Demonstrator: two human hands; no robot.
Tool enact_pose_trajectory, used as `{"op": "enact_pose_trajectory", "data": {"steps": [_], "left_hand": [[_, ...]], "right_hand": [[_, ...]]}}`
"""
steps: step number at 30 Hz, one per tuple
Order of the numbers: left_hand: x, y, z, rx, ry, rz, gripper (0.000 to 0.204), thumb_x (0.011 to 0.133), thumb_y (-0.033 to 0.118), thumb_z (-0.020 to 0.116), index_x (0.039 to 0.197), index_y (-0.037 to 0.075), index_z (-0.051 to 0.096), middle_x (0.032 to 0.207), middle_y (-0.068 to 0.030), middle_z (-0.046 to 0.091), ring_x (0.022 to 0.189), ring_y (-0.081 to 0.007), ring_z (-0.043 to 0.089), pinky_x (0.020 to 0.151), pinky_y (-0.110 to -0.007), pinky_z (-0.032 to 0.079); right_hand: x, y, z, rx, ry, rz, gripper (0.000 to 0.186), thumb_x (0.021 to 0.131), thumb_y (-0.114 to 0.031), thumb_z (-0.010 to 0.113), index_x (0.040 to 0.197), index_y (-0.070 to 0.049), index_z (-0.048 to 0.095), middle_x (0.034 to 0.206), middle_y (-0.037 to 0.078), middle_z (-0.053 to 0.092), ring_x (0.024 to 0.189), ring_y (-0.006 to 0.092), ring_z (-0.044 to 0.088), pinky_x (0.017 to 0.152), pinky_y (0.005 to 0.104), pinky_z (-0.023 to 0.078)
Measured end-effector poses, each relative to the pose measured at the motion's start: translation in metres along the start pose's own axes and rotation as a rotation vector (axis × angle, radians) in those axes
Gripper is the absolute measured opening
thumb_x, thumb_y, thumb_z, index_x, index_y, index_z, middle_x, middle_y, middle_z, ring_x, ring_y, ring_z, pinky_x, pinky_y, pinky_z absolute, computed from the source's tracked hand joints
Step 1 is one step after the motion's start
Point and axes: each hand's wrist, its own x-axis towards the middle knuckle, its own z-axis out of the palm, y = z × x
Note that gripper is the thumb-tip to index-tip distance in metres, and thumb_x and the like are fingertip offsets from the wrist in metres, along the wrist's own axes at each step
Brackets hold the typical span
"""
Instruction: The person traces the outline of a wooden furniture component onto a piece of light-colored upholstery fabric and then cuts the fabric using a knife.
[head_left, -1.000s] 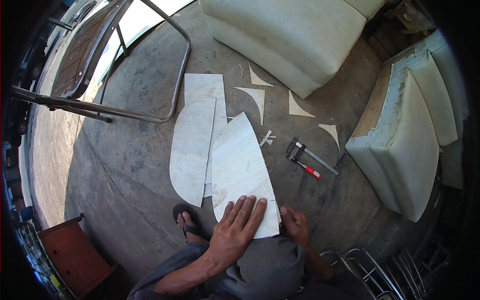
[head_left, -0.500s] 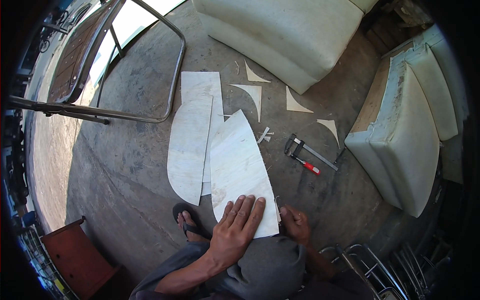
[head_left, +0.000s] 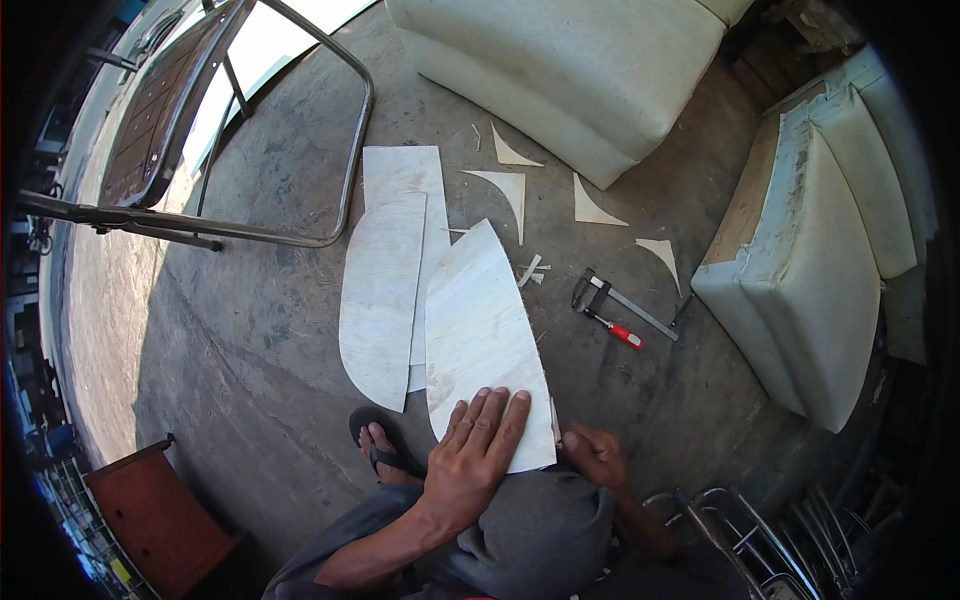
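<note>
My left hand (head_left: 474,452) lies with outstretched fingers on the near end of a thin whitish plywood-like panel (head_left: 480,325) that has a curved side. The panel's near edge meets my grey-clad knee. Close by its right edge, my right hand (head_left: 597,456) is closed, thumb uppermost; whatever is inside the fingers is hidden. A narrow pale strip (head_left: 556,420) shows between that hand and the panel. To the left, a second panel (head_left: 382,295) with rounded corners overlaps a longer, straight-sided one (head_left: 403,170) on the floor.
Beyond the panels lie curved triangular offcuts (head_left: 510,195) and small scraps (head_left: 535,270). A bar clamp (head_left: 630,305) with a red handle rests on the concrete. Pale upholstered seats (head_left: 570,80) stand behind and right, a metal-framed chair (head_left: 350,190) far left, and metal tubing (head_left: 740,525) near right.
My right hand has shifted slightly toward me along the panel's right edge, its fingers still closed. My left hand stays pressed on the panel. The whole view has moved a little.
</note>
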Motion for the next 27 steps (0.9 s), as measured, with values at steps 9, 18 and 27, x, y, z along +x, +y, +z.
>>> {"op": "enact_pose_trajectory", "data": {"steps": [9,18,27], "left_hand": [[0.009,0.005,0.003,-0.057,0.087,-0.039,0.063,0.084,-0.003,0.061,0.146,0.003,0.054,0.136,-0.0241,0.062,0.128,-0.0402,0.062,0.106,-0.050,0.052],[0.007,0.015,-0.036,-0.245,0.164,-0.166,0.077,0.064,-0.010,0.067,0.140,-0.002,0.060,0.132,-0.0270,0.066,0.120,-0.0381,0.068,0.098,-0.042,0.058],[0.007,0.023,-0.028,-0.211,0.337,-0.193,0.049,0.086,-0.009,0.066,0.134,0.000,0.065,0.114,-0.0222,0.074,0.094,-0.0298,0.078,0.077,-0.034,0.059]], "right_hand": [[-0.014,0.016,-0.004,0.177,0.072,-0.176,0.026,0.105,-0.020,0.058,0.103,0.002,0.072,0.078,0.003,0.065,0.073,0.0080,0.059,0.065,0.0293,0.048],[0.028,-0.028,0.006,-0.562,0.380,-0.747,0.041,0.086,0.001,0.071,0.127,-0.007,0.071,0.094,0.008,0.067,0.075,0.0186,0.068,0.065,0.0325,0.055],[0.047,-0.044,0.000,-0.829,0.298,-1.042,0.060,0.077,-0.002,0.080,0.134,-0.012,0.070,0.088,0.002,0.062,0.065,0.0171,0.061,0.057,0.0330,0.053]]}}
